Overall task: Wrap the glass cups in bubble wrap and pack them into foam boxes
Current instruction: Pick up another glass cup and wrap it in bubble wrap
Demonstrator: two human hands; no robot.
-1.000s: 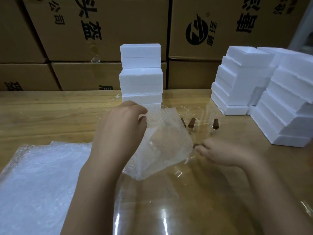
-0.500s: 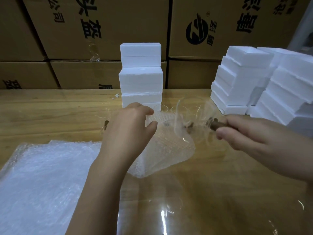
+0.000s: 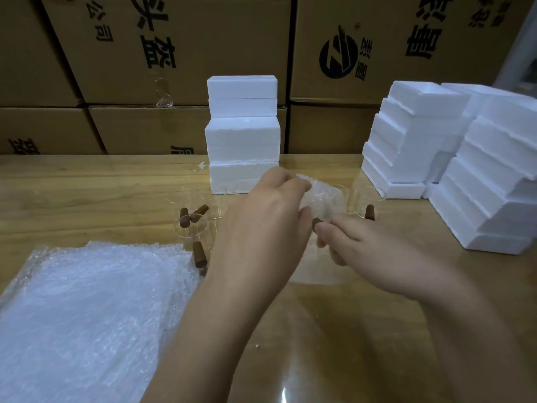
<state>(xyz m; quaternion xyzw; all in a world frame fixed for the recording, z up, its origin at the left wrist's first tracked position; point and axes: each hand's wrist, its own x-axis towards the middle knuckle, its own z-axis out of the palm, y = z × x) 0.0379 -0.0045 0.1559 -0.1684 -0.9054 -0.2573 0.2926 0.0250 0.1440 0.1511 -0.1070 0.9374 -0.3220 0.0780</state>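
Observation:
My left hand (image 3: pixel 261 228) pinches the top edge of a bubble wrap sheet (image 3: pixel 322 199) at the table's middle. My right hand (image 3: pixel 366 251) grips the brown wooden handle (image 3: pixel 317 221) of a clear glass cup, which lies mostly hidden against the wrap and between both hands. Several more clear glass cups with brown handles (image 3: pixel 191 219) stand to the left of my hands. One more cup (image 3: pixel 364 203) stands just right of the wrap. A stack of closed white foam boxes (image 3: pixel 242 132) rises behind my hands.
A pile of bubble wrap sheets (image 3: pixel 87 315) covers the near left of the wooden table (image 3: pixel 72 193). Stacks of open foam box halves (image 3: pixel 465 158) stand at the right. Cardboard cartons (image 3: pixel 174 53) form a wall behind the table.
My right hand brought a glass cup by its handle from the right into the bubble wrap. My left hand kept hold of the wrap, which is now bunched around the cup.

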